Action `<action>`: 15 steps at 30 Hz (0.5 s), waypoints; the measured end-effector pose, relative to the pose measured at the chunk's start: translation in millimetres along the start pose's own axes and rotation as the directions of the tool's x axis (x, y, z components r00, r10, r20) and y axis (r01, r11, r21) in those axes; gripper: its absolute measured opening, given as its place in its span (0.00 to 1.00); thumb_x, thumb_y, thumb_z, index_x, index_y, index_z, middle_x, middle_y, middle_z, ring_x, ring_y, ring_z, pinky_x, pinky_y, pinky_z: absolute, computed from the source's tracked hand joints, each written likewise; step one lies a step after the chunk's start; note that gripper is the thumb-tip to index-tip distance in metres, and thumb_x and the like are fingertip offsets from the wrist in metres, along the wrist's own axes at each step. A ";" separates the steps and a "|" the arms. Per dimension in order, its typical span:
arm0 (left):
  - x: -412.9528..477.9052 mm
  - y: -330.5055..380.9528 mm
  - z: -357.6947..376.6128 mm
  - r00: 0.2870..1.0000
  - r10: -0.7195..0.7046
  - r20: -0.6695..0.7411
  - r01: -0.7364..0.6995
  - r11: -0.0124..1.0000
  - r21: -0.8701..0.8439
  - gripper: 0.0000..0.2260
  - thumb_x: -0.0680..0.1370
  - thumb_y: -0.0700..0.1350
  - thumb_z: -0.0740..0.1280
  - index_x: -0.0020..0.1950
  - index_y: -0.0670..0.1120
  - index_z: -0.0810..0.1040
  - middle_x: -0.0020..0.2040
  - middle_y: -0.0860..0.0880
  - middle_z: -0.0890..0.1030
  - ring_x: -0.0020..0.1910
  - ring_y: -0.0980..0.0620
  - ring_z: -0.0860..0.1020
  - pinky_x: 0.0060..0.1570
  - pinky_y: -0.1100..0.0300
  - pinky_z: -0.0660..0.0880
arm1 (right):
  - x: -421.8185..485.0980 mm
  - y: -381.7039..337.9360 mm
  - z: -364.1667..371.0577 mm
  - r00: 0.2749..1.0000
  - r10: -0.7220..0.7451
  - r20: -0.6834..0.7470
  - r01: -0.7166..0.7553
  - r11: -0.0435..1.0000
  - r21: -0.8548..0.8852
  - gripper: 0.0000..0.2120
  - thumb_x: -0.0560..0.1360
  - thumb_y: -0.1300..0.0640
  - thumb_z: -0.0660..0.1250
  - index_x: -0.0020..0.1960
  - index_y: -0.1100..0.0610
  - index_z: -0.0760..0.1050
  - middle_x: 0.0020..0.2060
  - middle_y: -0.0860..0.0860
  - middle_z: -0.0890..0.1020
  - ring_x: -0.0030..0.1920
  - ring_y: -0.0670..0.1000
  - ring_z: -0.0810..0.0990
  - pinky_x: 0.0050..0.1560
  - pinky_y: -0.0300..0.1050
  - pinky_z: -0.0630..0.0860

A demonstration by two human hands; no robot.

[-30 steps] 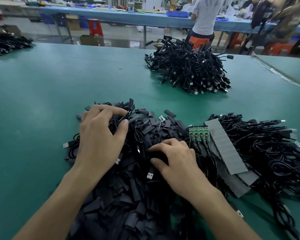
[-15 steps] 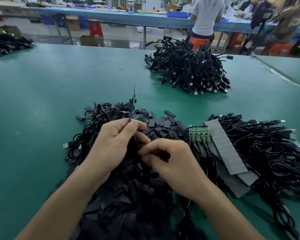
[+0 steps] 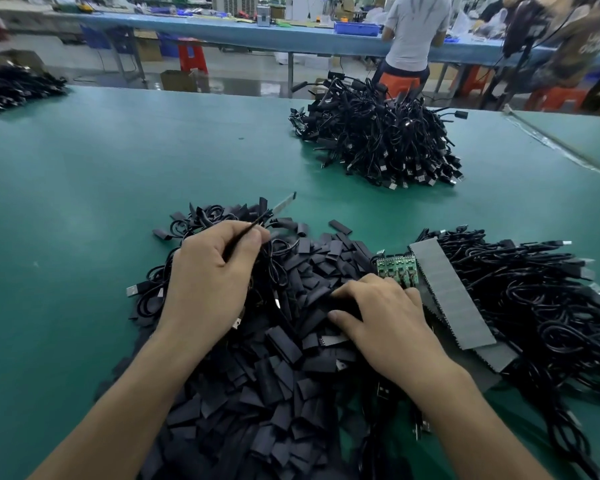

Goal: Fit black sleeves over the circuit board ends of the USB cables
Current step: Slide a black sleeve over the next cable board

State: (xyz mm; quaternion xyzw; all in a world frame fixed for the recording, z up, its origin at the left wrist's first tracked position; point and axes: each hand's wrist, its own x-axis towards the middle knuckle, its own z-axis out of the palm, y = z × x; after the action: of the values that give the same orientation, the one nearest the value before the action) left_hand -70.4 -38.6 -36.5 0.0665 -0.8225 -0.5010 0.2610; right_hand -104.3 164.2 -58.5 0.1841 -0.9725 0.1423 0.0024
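A big heap of flat black sleeves [image 3: 274, 375] covers the green table in front of me. My left hand [image 3: 212, 282] pinches a thin black USB cable [image 3: 243, 233] whose blurred board end [image 3: 284, 202] sticks up and away to the right. My right hand [image 3: 385, 317] lies on the sleeve heap with its fingers spread down among the sleeves, beside a row of green circuit boards [image 3: 397, 266]. Whether it holds a sleeve is hidden. Loose black cables [image 3: 541, 296] lie tangled to the right.
Grey toothed strips [image 3: 447, 292] lie over the right cable tangle. A tall pile of black cables [image 3: 381, 133] stands at the far middle of the table, another pile [image 3: 14, 86] at the far left. A person in a white shirt [image 3: 416, 29] stands at a blue bench behind.
My hands have parted. The left hand has lifted the cable end up and left; the right hand has dropped to the right onto the sleeve heap near the green boards.
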 end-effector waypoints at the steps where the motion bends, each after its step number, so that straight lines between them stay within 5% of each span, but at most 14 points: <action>1: -0.3 -0.3 0.0 1.000 0.003 0.004 -0.003 1.000 -0.013 0.06 0.78 0.53 0.68 0.42 0.56 0.82 0.27 0.53 0.75 0.27 0.57 0.70 0.28 0.52 0.76 | 0.1 0.4 -0.5 1.000 -0.002 -0.018 0.002 1.000 0.018 0.15 0.78 0.40 0.64 0.63 0.42 0.75 0.57 0.42 0.77 0.62 0.48 0.72 0.60 0.49 0.62; 4: -1.7 3.2 0.2 1.000 -0.003 -0.012 0.002 0.998 -0.066 0.15 0.72 0.62 0.70 0.38 0.51 0.79 0.25 0.52 0.72 0.25 0.59 0.67 0.26 0.67 0.67 | 0.6 0.7 -3.1 0.998 -0.003 -0.064 0.008 0.997 0.076 0.13 0.78 0.41 0.64 0.60 0.43 0.78 0.54 0.42 0.80 0.59 0.47 0.76 0.60 0.49 0.67; 9: -1.3 9.9 -3.0 0.999 -0.011 -0.039 0.006 0.994 -0.109 0.25 0.78 0.65 0.62 0.30 0.47 0.76 0.19 0.55 0.62 0.19 0.58 0.59 0.22 0.68 0.59 | -0.2 2.2 -5.2 0.989 0.002 -0.150 0.026 0.983 0.181 0.05 0.76 0.47 0.70 0.51 0.46 0.80 0.46 0.42 0.82 0.50 0.46 0.79 0.56 0.50 0.76; 15: -5.4 15.1 -2.0 0.994 0.051 0.093 -0.046 0.997 -0.054 0.24 0.77 0.63 0.60 0.42 0.47 0.85 0.20 0.55 0.57 0.20 0.58 0.55 0.25 0.68 0.58 | 1.8 10.3 -5.8 0.979 0.064 -0.191 0.003 0.944 0.331 0.04 0.70 0.52 0.78 0.42 0.46 0.82 0.35 0.38 0.81 0.39 0.39 0.80 0.47 0.43 0.80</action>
State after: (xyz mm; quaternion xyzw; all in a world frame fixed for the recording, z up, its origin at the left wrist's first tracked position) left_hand -62.5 -30.8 -24.8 0.0158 -0.8220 -0.5183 0.2356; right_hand -110.0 174.3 -55.6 0.1517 -0.9326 0.3206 0.0667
